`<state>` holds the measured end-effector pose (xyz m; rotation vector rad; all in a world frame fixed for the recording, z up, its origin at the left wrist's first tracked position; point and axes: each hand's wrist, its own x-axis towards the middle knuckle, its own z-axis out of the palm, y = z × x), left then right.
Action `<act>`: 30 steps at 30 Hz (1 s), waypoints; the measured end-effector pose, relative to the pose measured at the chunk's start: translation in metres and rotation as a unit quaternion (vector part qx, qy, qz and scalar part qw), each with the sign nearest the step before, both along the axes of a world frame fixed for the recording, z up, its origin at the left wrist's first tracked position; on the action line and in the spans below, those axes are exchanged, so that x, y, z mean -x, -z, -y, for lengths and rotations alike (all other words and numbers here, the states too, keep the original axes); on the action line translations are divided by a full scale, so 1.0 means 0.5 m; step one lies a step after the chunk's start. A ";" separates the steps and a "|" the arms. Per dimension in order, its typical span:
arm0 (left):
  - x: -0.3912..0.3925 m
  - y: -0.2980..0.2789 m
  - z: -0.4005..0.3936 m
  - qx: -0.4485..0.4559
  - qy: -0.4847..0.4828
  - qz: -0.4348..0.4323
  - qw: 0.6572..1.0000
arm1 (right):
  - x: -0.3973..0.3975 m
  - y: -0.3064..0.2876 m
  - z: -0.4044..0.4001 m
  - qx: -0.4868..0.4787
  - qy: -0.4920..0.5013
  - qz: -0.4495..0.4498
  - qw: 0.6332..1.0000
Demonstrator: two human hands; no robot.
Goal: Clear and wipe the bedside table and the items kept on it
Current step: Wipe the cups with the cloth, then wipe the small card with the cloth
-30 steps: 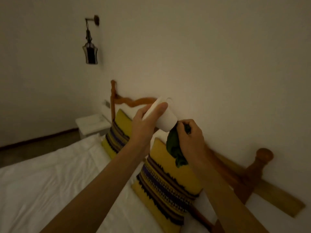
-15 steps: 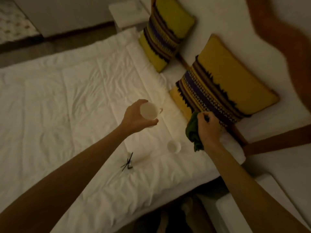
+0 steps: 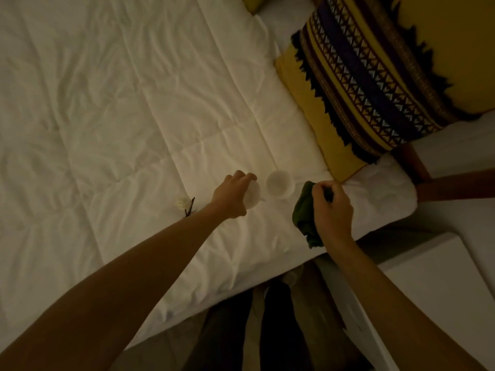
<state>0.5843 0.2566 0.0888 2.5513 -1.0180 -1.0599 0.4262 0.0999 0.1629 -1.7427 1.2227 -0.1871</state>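
Observation:
My left hand (image 3: 232,195) grips a white cup (image 3: 253,196) from above, low over the white bedcover (image 3: 134,116). Right beside it a second white cup (image 3: 279,183) stands upright on the cover. My right hand (image 3: 332,210) is closed on a bunched dark green cloth (image 3: 305,214), just right of the cups near the bed's edge. A small white flower on a dark twig (image 3: 185,204) lies on the cover left of my left wrist. The white bedside table (image 3: 434,285) shows at the lower right, below my right forearm.
A yellow cushion with dark patterned bands (image 3: 369,84) leans at the upper right against a white pillow (image 3: 385,188). Part of the wooden bed frame (image 3: 455,183) shows at the right. Dark floor and clothing (image 3: 267,330) lie between bed and table.
The view dropped from the wall and headboard to the bed. My left hand carried the white cup down beside the other cup on the cover. My right hand keeps the cloth.

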 end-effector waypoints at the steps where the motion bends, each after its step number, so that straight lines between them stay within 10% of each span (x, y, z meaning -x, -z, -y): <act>1: 0.003 0.019 0.003 -0.004 0.006 -0.001 1.000 | 0.005 0.013 0.004 0.001 0.001 -0.002 1.000; 14: 0.020 0.129 0.018 0.024 -0.009 -0.019 0.999 | -0.008 0.089 0.010 -0.021 -0.010 0.029 0.999; 30: 0.017 0.115 -0.073 -0.181 -0.129 0.097 0.970 | -0.003 0.075 0.002 -0.041 -0.046 0.027 0.998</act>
